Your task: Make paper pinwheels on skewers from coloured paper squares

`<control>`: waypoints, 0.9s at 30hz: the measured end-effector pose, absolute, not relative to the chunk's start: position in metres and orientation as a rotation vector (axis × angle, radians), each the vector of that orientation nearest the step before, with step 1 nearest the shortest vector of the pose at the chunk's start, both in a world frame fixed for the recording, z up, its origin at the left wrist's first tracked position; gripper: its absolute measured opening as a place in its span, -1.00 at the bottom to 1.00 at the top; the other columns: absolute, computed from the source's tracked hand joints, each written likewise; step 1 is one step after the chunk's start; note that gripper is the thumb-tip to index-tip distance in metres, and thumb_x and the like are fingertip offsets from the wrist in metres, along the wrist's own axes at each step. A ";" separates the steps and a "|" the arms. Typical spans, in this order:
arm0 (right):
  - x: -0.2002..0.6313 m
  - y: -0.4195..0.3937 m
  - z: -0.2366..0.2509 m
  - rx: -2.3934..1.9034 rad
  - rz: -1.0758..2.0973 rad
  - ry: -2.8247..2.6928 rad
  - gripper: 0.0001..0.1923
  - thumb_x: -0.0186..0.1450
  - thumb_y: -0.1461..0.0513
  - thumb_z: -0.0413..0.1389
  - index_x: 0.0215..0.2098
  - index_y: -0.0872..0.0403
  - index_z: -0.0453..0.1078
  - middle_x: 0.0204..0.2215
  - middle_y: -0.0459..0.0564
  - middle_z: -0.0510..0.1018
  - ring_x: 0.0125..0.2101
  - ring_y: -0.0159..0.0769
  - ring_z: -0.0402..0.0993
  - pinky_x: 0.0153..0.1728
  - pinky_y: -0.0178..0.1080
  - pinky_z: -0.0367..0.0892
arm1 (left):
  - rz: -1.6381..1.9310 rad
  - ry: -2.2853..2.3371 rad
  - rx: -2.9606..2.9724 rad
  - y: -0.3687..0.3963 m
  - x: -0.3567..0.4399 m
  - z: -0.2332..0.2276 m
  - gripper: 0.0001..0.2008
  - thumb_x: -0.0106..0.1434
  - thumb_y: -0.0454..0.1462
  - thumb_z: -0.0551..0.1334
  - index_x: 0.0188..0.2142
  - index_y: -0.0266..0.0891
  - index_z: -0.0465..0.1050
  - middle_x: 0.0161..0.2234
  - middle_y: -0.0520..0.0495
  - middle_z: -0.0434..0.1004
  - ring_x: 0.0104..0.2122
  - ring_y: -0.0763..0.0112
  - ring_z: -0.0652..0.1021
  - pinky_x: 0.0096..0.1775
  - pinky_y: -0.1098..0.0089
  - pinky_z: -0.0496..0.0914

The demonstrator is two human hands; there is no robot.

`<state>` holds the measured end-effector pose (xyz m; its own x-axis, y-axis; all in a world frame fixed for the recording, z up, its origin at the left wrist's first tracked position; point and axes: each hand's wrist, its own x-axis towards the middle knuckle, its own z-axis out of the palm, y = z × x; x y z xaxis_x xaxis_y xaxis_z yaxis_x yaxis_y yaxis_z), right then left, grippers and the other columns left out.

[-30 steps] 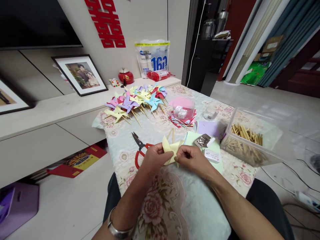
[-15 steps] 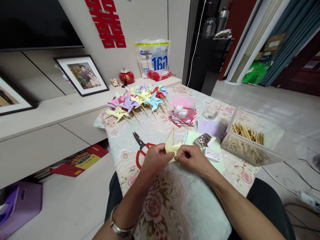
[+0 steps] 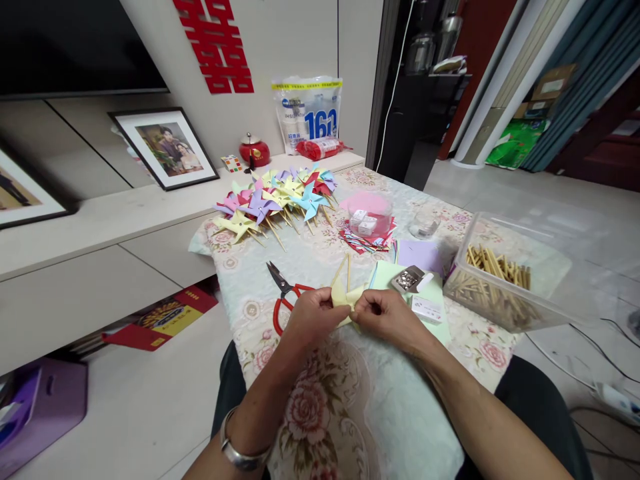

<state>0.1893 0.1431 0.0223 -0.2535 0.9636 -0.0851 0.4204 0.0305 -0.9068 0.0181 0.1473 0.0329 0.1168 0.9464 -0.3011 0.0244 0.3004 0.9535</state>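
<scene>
At a cloth-covered bench (image 3: 415,413) in a tiled room, a person's two hands are meeting over a folded piece of pale yellow paper (image 3: 338,294), which is sitting between them, near scissors (image 3: 283,289) with red handles. The left hand (image 3: 314,318) is pinching one side between thumb and fingers, while the right hand (image 3: 383,312) is gripping the other with bent fingertips; the fingers are hiding whether anything smaller is being held there too. The paper is looking very light and thin, stiff enough for a curl but likely to crease or tear, so its overlapping middle is seeming a safer hold than the loose points. Just beyond, a slim wooden stick (image 3: 349,273) is lying on the cloth. To the right, a clear plastic bin (image 3: 556,308) is holding a heap of short wooden sticks (image 3: 500,270). Nearer the hands, a small open box (image 3: 424,281) is showing shiny metal pieces (image 3: 407,279), too small to identify, as it is resting on pale green sheets (image 3: 385,271) beside a white box (image 3: 427,309) that is appearing closed. Farther back, a round clear tub (image 3: 383,212) is containing little white boxes (image 3: 363,223), a smaller clear container (image 3: 425,225) is standing nearby, its contents unclear, and colored pinwheels (image 3: 260,206) are lying bunched at left.
</scene>
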 end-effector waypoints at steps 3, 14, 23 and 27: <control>0.189 0.143 0.024 -1.405 1.201 -1.728 -0.82 0.11 0.15 0.16 -0.55 0.09 0.41 -0.68 -0.20 0.29 -0.62 -0.45 0.14 -0.59 -0.37 0.01 | 0.901 1.230 1.014 0.147 0.018 0.033 -0.89 -0.15 -0.33 0.38 -0.52 -0.25 0.61 -0.54 -0.02 0.61 -0.54 0.37 0.50 -0.44 0.43 0.32; 0.186 0.140 0.029 -1.324 1.183 -1.678 -0.82 0.16 0.15 0.19 -0.50 0.11 0.43 -0.66 -0.20 0.33 -0.62 -0.47 0.14 -0.58 -0.37 0.03 | 0.944 1.267 0.932 0.144 0.018 0.031 -0.82 -0.13 -0.27 0.41 -0.47 -0.31 0.63 -0.55 -0.04 0.61 -0.58 0.41 0.50 -0.49 0.45 0.32; 0.186 0.141 0.032 -1.299 1.118 -1.618 -0.79 0.16 0.14 0.17 -0.41 0.14 0.50 -0.63 -0.19 0.32 -0.60 -0.44 0.16 -0.55 -0.35 0.05 | 0.924 1.275 0.921 0.144 0.019 0.035 -0.82 -0.14 -0.27 0.38 -0.48 -0.32 0.60 -0.58 0.00 0.59 -0.59 0.41 0.51 -0.50 0.46 0.35; 0.187 0.141 0.031 -1.275 1.118 -1.628 -0.81 0.16 0.15 0.17 -0.43 0.13 0.50 -0.62 -0.19 0.31 -0.59 -0.44 0.15 -0.54 -0.34 0.05 | 0.907 1.285 0.946 0.143 0.019 0.037 -0.82 -0.14 -0.28 0.37 -0.47 -0.32 0.60 -0.57 0.01 0.59 -0.59 0.44 0.50 -0.51 0.48 0.33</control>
